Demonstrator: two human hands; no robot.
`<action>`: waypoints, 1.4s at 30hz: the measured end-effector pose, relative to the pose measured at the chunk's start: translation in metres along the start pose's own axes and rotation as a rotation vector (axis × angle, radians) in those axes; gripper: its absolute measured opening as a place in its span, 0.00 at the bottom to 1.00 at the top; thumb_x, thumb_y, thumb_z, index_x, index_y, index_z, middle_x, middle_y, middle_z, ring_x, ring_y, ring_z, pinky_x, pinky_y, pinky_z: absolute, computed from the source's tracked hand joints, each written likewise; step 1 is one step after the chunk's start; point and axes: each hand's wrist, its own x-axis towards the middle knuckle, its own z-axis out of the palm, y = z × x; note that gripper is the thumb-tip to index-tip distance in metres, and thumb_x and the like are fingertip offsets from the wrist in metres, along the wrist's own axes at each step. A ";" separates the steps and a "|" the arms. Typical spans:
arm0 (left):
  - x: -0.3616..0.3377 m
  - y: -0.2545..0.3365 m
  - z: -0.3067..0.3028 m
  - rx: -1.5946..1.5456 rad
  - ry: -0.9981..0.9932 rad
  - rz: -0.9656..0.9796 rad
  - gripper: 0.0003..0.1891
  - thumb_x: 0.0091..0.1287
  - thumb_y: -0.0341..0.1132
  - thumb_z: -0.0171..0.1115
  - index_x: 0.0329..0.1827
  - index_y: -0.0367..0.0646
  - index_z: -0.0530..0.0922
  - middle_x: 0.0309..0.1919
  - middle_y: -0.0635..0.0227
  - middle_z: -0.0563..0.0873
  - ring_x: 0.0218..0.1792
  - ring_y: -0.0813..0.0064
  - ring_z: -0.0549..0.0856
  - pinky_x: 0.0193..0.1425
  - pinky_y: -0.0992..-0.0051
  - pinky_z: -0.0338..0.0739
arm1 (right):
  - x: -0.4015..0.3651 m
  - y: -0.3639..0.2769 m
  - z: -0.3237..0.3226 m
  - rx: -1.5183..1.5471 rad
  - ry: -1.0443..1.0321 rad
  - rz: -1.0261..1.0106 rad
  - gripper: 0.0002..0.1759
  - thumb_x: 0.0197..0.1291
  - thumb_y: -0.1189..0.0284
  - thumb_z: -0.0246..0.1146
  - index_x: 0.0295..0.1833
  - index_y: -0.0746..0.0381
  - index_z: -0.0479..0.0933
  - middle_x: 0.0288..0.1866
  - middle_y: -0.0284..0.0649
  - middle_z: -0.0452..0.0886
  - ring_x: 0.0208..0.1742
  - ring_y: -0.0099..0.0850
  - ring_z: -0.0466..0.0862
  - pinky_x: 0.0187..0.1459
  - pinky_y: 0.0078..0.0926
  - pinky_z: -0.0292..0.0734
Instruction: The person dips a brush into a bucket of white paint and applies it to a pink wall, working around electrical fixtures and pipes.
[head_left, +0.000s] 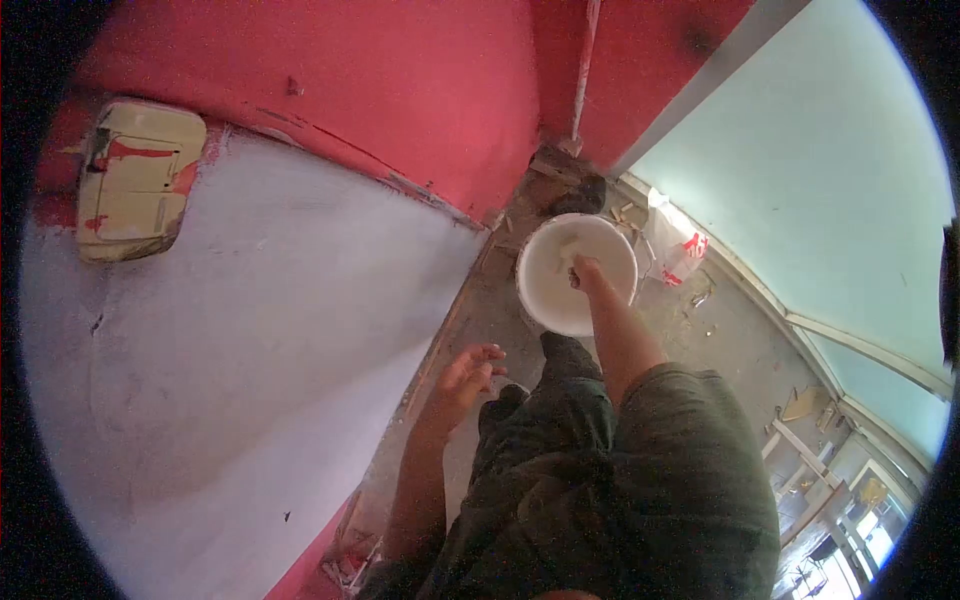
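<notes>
**Desk:** Red wall (400, 80) with a broad white patch (250, 330), and a gritty floor (500, 310) at its foot. Where are we?

**Field:** We crouch in the corner. Our white bucket (545, 315) stands on the floor just past our knee, between the wall and a plastic bag (675, 245).

**Desk:** And our hands?

**Field:** Our right hand (583, 270) is down inside the bucket, in the pale mix (550, 260). Its fingers look curled, but we cannot tell whether that grip closes on a tool. Our left hand (470, 375) hangs released, fingers spread, above the floor beside the wall.

**Desk:** How do we do this well?

**Field:** In our judgement we should take a small load, wipe the excess on the rim and lift straight up so nothing drips. The free hand could steady the bucket.
</notes>
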 end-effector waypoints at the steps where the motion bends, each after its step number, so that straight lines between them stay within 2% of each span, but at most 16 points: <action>1: 0.004 -0.001 0.001 -0.005 -0.010 0.004 0.18 0.76 0.41 0.55 0.65 0.46 0.74 0.61 0.67 0.80 0.58 0.68 0.82 0.60 0.64 0.75 | -0.014 -0.007 0.008 0.003 0.022 0.016 0.07 0.68 0.65 0.56 0.45 0.57 0.71 0.25 0.40 0.73 0.17 0.28 0.68 0.16 0.33 0.63; 7: 0.000 -0.002 0.009 0.053 -0.014 0.021 0.18 0.77 0.42 0.55 0.65 0.45 0.73 0.62 0.66 0.80 0.58 0.69 0.82 0.59 0.66 0.75 | 0.000 0.020 0.015 0.131 -0.132 -0.124 0.08 0.64 0.65 0.62 0.34 0.56 0.76 0.23 0.37 0.74 0.15 0.31 0.69 0.15 0.34 0.61; 9: 0.000 -0.005 0.009 0.054 -0.012 0.004 0.19 0.77 0.42 0.55 0.65 0.45 0.73 0.62 0.66 0.80 0.59 0.70 0.82 0.59 0.67 0.76 | 0.058 0.033 0.028 -1.284 -0.156 -0.386 0.09 0.59 0.64 0.66 0.33 0.59 0.82 0.32 0.43 0.84 0.27 0.32 0.82 0.24 0.36 0.75; 11: 0.001 -0.004 0.009 0.053 -0.006 -0.009 0.19 0.77 0.42 0.55 0.65 0.44 0.73 0.62 0.65 0.80 0.59 0.70 0.82 0.59 0.67 0.76 | 0.081 0.040 0.028 -1.928 -0.220 -0.591 0.09 0.54 0.65 0.69 0.34 0.59 0.85 0.34 0.43 0.87 0.32 0.35 0.87 0.30 0.39 0.81; 14: 0.003 -0.011 0.008 0.076 -0.007 0.029 0.19 0.77 0.41 0.54 0.66 0.44 0.73 0.63 0.65 0.80 0.59 0.70 0.82 0.58 0.67 0.76 | 0.073 0.059 0.009 -1.979 -0.394 -0.817 0.11 0.47 0.69 0.70 0.38 0.56 0.86 0.32 0.41 0.84 0.33 0.39 0.85 0.36 0.44 0.80; 15: 0.002 -0.012 0.009 0.070 -0.001 0.026 0.19 0.77 0.41 0.54 0.66 0.44 0.73 0.63 0.65 0.80 0.59 0.70 0.82 0.58 0.67 0.76 | 0.067 0.060 0.004 -2.175 -0.427 -0.871 0.13 0.45 0.69 0.71 0.41 0.55 0.87 0.33 0.41 0.85 0.36 0.39 0.86 0.40 0.46 0.80; 17: 0.001 -0.013 0.011 0.060 0.010 0.024 0.19 0.77 0.40 0.54 0.66 0.44 0.73 0.63 0.65 0.80 0.59 0.70 0.82 0.58 0.67 0.76 | 0.033 0.049 -0.002 -2.293 -0.408 -0.770 0.15 0.47 0.67 0.70 0.43 0.58 0.87 0.37 0.45 0.87 0.41 0.42 0.88 0.43 0.48 0.83; 19: 0.002 -0.013 0.011 0.062 0.003 0.025 0.19 0.77 0.40 0.53 0.66 0.44 0.73 0.63 0.64 0.80 0.59 0.70 0.83 0.57 0.68 0.76 | -0.026 0.022 0.004 -2.119 -0.305 -0.480 0.19 0.53 0.61 0.69 0.43 0.65 0.86 0.40 0.51 0.89 0.45 0.45 0.90 0.43 0.48 0.85; 22: -0.001 -0.012 0.013 0.046 0.003 0.035 0.18 0.76 0.38 0.53 0.66 0.44 0.74 0.63 0.64 0.80 0.59 0.69 0.83 0.57 0.68 0.76 | -0.029 0.027 0.003 -2.037 -0.240 -0.544 0.15 0.54 0.63 0.68 0.39 0.64 0.84 0.37 0.49 0.88 0.40 0.44 0.88 0.38 0.49 0.83; 24: -0.003 -0.011 0.014 0.034 0.006 0.039 0.18 0.76 0.38 0.53 0.65 0.43 0.74 0.63 0.64 0.80 0.58 0.69 0.83 0.56 0.68 0.76 | -0.019 0.025 0.007 -1.723 -0.357 -0.497 0.11 0.55 0.66 0.66 0.38 0.63 0.83 0.35 0.46 0.86 0.35 0.40 0.86 0.34 0.42 0.80; 25: -0.004 -0.010 0.015 0.031 0.006 0.036 0.18 0.76 0.38 0.53 0.65 0.43 0.74 0.63 0.65 0.80 0.58 0.69 0.83 0.56 0.68 0.76 | -0.022 0.021 0.010 -1.524 -0.332 -0.456 0.11 0.56 0.66 0.66 0.38 0.63 0.83 0.34 0.45 0.85 0.33 0.38 0.84 0.32 0.40 0.78; 28: -0.006 -0.010 0.016 0.024 0.011 0.022 0.18 0.75 0.38 0.53 0.65 0.43 0.74 0.62 0.65 0.80 0.59 0.69 0.82 0.57 0.68 0.75 | -0.041 0.012 0.022 -0.376 -0.193 -0.190 0.09 0.59 0.67 0.65 0.36 0.62 0.81 0.31 0.42 0.83 0.27 0.34 0.79 0.26 0.36 0.73; 32: -0.007 -0.011 0.016 0.015 0.006 0.022 0.19 0.76 0.40 0.53 0.65 0.43 0.74 0.62 0.65 0.80 0.59 0.69 0.82 0.58 0.67 0.75 | -0.054 0.011 0.033 0.294 -0.164 -0.146 0.09 0.62 0.67 0.63 0.34 0.61 0.79 0.27 0.37 0.79 0.20 0.27 0.72 0.19 0.29 0.66; 34: -0.007 -0.009 0.017 0.020 0.013 0.021 0.19 0.76 0.40 0.53 0.66 0.43 0.74 0.62 0.65 0.80 0.59 0.69 0.82 0.59 0.67 0.74 | -0.066 0.010 0.034 0.197 -0.203 -0.171 0.09 0.64 0.67 0.62 0.32 0.60 0.78 0.25 0.35 0.77 0.16 0.24 0.69 0.16 0.26 0.62; 40: -0.007 -0.006 0.017 0.034 0.000 0.030 0.19 0.77 0.40 0.52 0.66 0.43 0.73 0.62 0.64 0.81 0.60 0.69 0.81 0.57 0.67 0.75 | -0.098 0.008 0.013 -1.252 -0.437 -0.319 0.13 0.56 0.65 0.67 0.29 0.64 0.81 0.23 0.38 0.81 0.13 0.27 0.70 0.17 0.32 0.69; 42: -0.007 -0.005 0.016 0.031 -0.020 0.063 0.19 0.77 0.39 0.52 0.67 0.44 0.73 0.62 0.64 0.80 0.60 0.69 0.81 0.57 0.67 0.75 | -0.109 0.001 0.009 -1.233 -0.452 -0.239 0.10 0.56 0.67 0.66 0.32 0.64 0.81 0.24 0.37 0.80 0.15 0.26 0.72 0.18 0.32 0.69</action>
